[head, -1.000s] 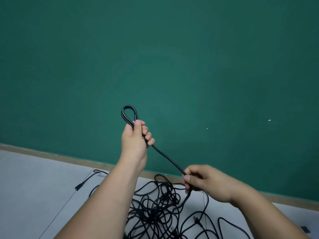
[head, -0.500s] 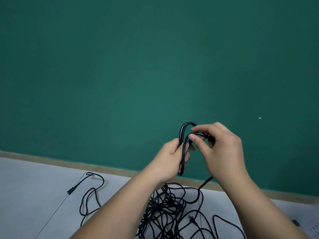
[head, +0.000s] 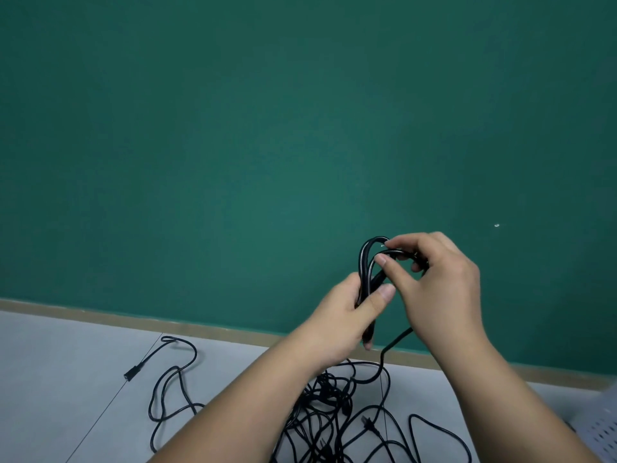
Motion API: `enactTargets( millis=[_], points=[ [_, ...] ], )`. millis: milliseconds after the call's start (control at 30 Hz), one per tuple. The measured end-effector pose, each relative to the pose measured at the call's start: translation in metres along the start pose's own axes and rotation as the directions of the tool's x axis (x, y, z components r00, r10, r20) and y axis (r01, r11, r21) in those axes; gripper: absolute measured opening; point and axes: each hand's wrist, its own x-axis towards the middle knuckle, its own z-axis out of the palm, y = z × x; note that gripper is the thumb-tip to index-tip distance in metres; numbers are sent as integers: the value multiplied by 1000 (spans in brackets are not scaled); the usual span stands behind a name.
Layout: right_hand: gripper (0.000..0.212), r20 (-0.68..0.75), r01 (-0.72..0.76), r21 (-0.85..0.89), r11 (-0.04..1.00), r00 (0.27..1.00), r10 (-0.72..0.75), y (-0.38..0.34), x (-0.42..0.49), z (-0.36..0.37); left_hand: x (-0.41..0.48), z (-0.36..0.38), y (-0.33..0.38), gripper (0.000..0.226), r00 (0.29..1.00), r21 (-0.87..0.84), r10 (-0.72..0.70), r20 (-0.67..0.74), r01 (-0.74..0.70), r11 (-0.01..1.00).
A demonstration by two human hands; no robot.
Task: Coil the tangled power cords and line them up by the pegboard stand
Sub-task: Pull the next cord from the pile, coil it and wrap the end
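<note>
I hold up a small coil of black power cord (head: 365,262) in front of the green wall. My left hand (head: 350,315) grips the lower part of its loops, thumb across them. My right hand (head: 437,285) pinches the top of a loop between thumb and fingers. From the coil the cord drops to a tangled heap of black cords (head: 337,416) on the grey floor below my forearms. One loose cord end with a plug (head: 132,374) trails off to the left. A corner of the white pegboard stand (head: 601,432) shows at the lower right edge.
The green wall (head: 267,145) rises straight ahead, with a tan baseboard (head: 133,320) along its foot. Grey floor tiles (head: 60,379) spread to the left of the heap.
My right hand came up from the heap with the cord and laid another loop onto the coil. Both hands met and shifted right. In the last half second they barely moved.
</note>
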Motion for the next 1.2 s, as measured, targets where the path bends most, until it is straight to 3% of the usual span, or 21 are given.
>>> enactTargets(
  millis=[133, 233, 300, 367, 433, 500, 567, 667, 733, 800, 900, 1000, 1100, 1200],
  points=[
    [26, 7, 12, -33, 999, 1000, -12, -2, -1, -1, 1, -4, -4, 25, 992, 79, -87, 94, 80, 994],
    [27, 19, -11, -35, 999, 1000, 12, -4, -4, 2, -3, -6, -2, 27, 994, 47, -78, 77, 75, 996],
    [27, 51, -124, 10, 992, 991, 123, -5, -4, 4, -5, -8, 1, 29, 999, 11, -46, 16, 46, 999],
    [19, 171, -260, 106, 960, 956, 240, -2, -5, 7, -5, -10, 6, 29, 998, -24, -28, -58, 27, 999],
    [15, 348, -326, 137, 935, 900, 263, 6, -10, 10, -5, -15, 9, 30, 990, -62, -33, -135, 24, 998],
    [26, 483, -378, 66, 924, 822, 302, 14, -17, 13, -5, -21, 11, 30, 980, -98, -35, -197, 16, 995],
    [34, 527, -470, 99, 877, 772, 354, 9, -20, 12, -4, -24, 10, 30, 965, -99, -33, -259, 8, 995],
    [31, 453, -533, 356, 768, 817, 357, -27, -5, -6, -2, -28, 5, 30, 939, 87, 63, -339, -36, 996],
    [25, 330, -443, 481, 756, 891, 312, -52, 6, -22, -1, -27, 4, 29, 931, 214, 143, -337, -72, 974],
    [21, 230, -359, 519, 776, 933, 278, -63, 9, -26, -3, -20, 6, 28, 938, 166, 158, -308, -110, 980],
    [22, 186, -332, 323, 886, 940, 285, -50, -2, -11, -5, -12, 9, 28, 943, 37, 135, -303, -130, 991],
    [28, 251, -392, 139, 909, 902, 351, -27, -8, 1, -3, -13, 7, 31, 946, 6, 104, -307, -107, 994],
    [31, 320, -407, 94, 908, 877, 360, -18, -9, 7, -1, -14, 2, 32, 950, 42, 93, -299, -84, 996],
    [32, 365, -477, 170, 862, 844, 394, -20, -10, 13, -2, -9, 0, 28, 964, 43, 90, -252, -82, 996]
  ],
)
